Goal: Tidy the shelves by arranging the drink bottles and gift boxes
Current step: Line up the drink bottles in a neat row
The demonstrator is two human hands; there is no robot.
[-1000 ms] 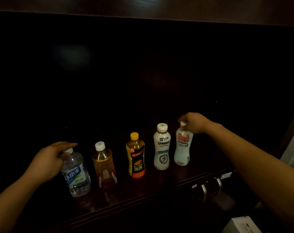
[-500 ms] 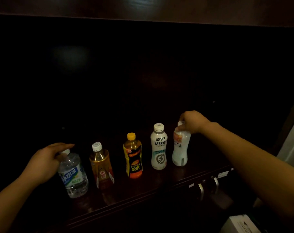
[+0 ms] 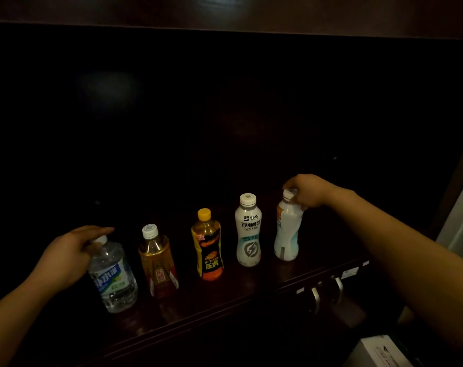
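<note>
Gripping two bottle tops at once, a person works a dim wooden shelf (image 3: 225,300). The left hand (image 3: 66,256) has its grip curled over the cap of a clear water bottle (image 3: 113,279) at the shelf's left end; the right hand (image 3: 308,190) is closed around the neck of a pale white bottle (image 3: 287,234) at the right end, tilting it slightly. Between them, upright and apart, stand an amber tea bottle (image 3: 157,263), a yellow-capped Hi-Tiger bottle (image 3: 208,246) and a white electrolyte drink bottle (image 3: 248,231), all near the front edge. A white box (image 3: 381,352) sits below right.
</note>
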